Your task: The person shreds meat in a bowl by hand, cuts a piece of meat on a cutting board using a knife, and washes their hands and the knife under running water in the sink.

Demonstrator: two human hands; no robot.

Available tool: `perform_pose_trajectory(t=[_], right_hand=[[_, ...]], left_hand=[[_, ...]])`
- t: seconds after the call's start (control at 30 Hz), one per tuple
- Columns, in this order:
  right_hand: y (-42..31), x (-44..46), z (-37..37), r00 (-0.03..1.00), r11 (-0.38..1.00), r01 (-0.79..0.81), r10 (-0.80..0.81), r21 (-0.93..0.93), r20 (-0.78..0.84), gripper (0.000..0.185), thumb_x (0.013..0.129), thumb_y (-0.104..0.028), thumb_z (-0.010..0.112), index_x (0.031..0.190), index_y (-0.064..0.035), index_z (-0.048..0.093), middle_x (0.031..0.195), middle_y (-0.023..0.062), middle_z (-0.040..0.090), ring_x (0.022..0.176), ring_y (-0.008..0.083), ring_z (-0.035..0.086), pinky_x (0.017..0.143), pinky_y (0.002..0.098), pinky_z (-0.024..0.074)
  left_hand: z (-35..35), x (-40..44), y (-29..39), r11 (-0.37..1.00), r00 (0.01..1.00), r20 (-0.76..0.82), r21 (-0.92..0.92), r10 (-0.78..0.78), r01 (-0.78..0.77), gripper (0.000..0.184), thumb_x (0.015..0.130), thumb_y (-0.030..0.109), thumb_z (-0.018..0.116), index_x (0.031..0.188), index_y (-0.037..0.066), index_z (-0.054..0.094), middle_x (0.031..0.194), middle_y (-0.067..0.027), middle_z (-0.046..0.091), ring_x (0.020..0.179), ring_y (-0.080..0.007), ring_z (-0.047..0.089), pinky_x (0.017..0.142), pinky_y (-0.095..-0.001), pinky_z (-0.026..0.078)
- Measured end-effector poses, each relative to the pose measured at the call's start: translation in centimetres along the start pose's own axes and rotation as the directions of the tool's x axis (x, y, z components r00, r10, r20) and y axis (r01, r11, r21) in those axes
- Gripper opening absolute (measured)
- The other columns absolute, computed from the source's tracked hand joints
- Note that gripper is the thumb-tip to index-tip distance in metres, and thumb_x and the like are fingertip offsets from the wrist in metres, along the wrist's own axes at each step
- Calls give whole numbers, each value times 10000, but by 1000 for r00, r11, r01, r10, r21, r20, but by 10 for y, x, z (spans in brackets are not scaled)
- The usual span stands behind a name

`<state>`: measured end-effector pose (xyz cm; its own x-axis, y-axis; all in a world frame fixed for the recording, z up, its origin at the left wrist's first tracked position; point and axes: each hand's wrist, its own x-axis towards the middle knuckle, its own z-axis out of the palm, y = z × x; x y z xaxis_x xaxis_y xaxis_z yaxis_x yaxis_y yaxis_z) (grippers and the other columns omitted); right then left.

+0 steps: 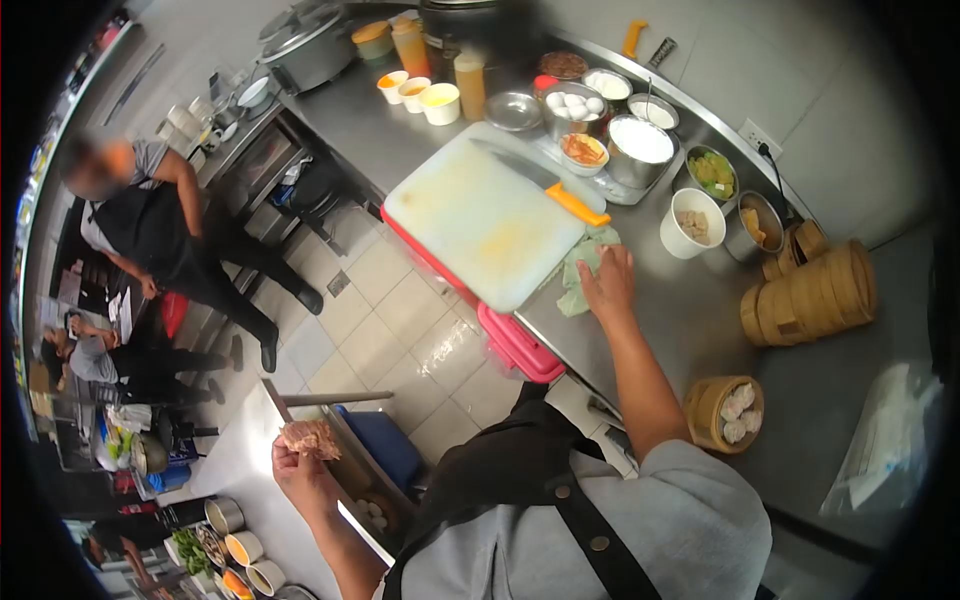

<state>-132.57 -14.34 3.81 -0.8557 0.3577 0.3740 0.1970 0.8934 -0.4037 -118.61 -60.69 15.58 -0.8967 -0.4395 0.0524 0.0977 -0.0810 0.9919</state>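
My left hand [297, 476], out to the left above a steel counter, grips a ragged pinkish-brown piece of what looks like raw meat [311, 440]. On the worktop, my right hand [608, 283] has its fingers curled on a crumpled pale green cloth [574, 292]. Beside that cloth lies a stained white cutting board [470, 215] with a red layer under its edge. A knife with an orange handle [578, 204] rests across the board's right side, its blade pointing to the back.
Bowls of eggs [574, 106], white powder [640, 140] and sauce [584, 151] stand behind the board. Bamboo steamers [810, 295] are at right; one holds dumplings [740, 412]. A pink-lidded container [520, 345] sits below the counter edge. Another person [150, 215] stands at left.
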Motion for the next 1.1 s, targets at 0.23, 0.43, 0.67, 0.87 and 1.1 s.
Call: perform_pose_trajectory(t=[0.23,0.43,0.67,0.87,1.1], right_hand=[[-8,57,2,985,855,-169,159,490,63,325,768,-145,663,1039,-13,542,1043,146,557,971,296,530,888,410,397],[-26,128,57,982,992,122,-123,13,147,388,764,-59,590,1137,-31,485,999,151,551,983,321,525,839,424,408],[-16,164,103,909,971,175,-95,-165,406,418,732,-46,563,1126,-23,427,958,194,547,898,355,559,790,437,458],[-42,162,97,846,997,-13,52,-78,531,433,760,-154,572,1127,-5,398,1045,197,566,989,364,552,864,413,445],[-56,124,98,924,976,-149,80,158,373,412,866,-281,477,1112,50,468,1118,219,579,1048,354,557,917,406,424]], left_hand=[[111,100,-17,995,958,280,58,62,-82,173,812,68,641,849,4,484,798,-93,550,712,-191,556,624,-289,472],[235,169,-79,1000,867,497,5,-27,28,219,801,-60,581,1005,-19,514,906,-128,605,742,-174,603,657,-283,534],[352,216,-144,989,856,502,136,-126,66,277,759,-68,582,1021,0,524,851,-92,591,739,-150,597,643,-263,504],[321,240,-216,820,889,437,554,-138,-145,178,712,20,641,879,-15,590,764,-80,608,665,-148,572,625,-268,468],[293,249,-204,683,745,613,427,263,-593,152,680,41,646,818,7,592,838,-126,569,813,-267,561,721,-352,465]])
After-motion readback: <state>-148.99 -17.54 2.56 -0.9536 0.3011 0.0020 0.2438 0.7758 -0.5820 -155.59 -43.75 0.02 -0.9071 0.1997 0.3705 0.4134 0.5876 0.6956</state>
